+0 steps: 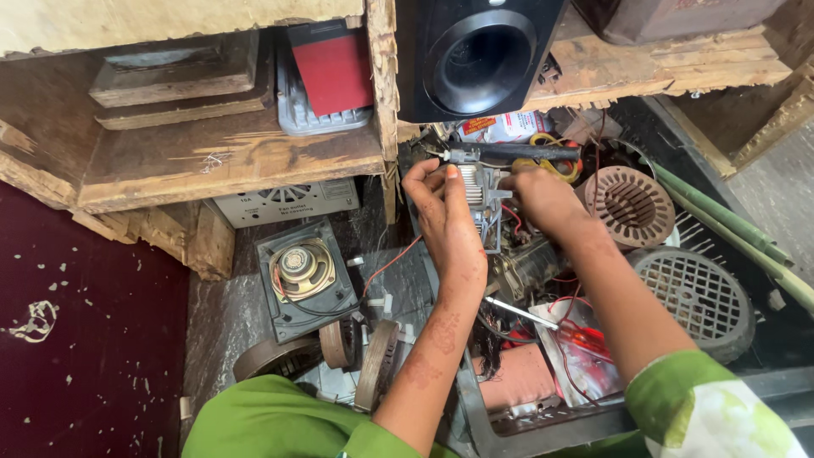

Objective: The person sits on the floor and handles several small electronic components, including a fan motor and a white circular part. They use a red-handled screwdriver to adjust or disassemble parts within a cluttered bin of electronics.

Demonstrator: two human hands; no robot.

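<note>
My left hand [445,212] and my right hand [543,199] both hold a small grey metal part with a finned heat sink [479,191] at the middle of the view. My left fingers pinch its left side. My right hand closes on its right side, where red wires [513,216] come out. A black-handled tool [517,153] lies just behind the part, touching the fingertips of my left hand.
A black loudspeaker box [475,55] stands on a wooden shelf [229,153] above. A loose speaker driver [301,271] lies at left. A brown motor stator [629,203], a round grille [699,297], green stalks [729,225] and a screwdriver [521,312] crowd the right.
</note>
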